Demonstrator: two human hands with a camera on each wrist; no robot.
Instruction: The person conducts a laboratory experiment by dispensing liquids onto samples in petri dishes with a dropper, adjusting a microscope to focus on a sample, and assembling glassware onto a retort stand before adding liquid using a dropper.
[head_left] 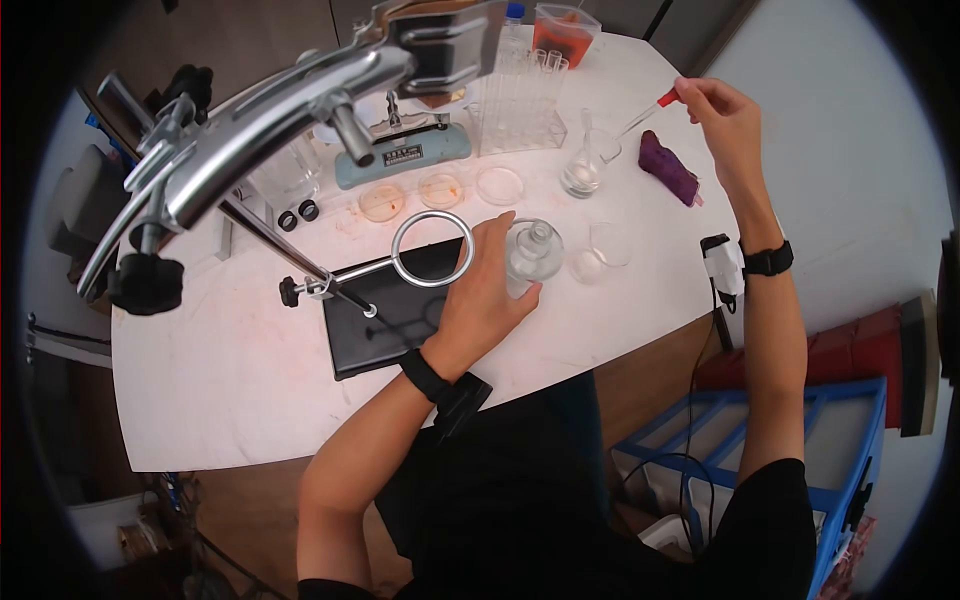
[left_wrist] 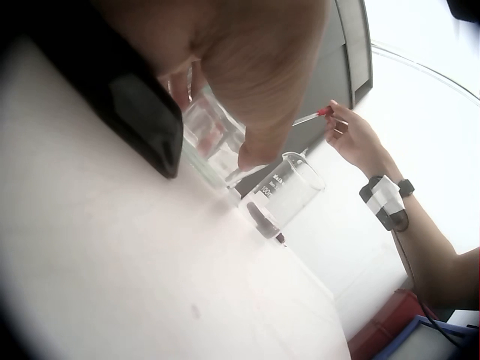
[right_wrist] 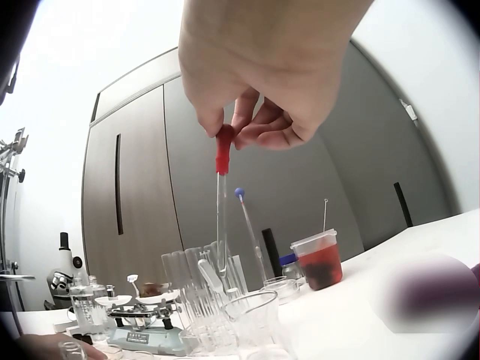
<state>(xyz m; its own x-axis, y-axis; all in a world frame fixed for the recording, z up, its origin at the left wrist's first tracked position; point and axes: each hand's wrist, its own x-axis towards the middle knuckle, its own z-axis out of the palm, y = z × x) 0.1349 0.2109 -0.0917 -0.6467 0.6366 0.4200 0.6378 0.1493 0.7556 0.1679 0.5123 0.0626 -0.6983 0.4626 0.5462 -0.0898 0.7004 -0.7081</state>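
My right hand pinches the red rubber bulb of a glass dropper between thumb and fingertips. The dropper points down, its tip close above the rim of a clear glass vessel. In the head view, clear liquid shows low in the glassware there. My left hand curls its thumb and fingers round a clear, round glass bottle with a narrow neck, on the table. A small beaker with printed marks stands just right of that bottle. From the left wrist, my fingers hide much of the bottle.
A metal stand with a ring rises beside my left hand from a black base. Behind are petri dishes, a blue balance and a test tube rack. A purple root vegetable and a red-filled tub sit to the right and back.
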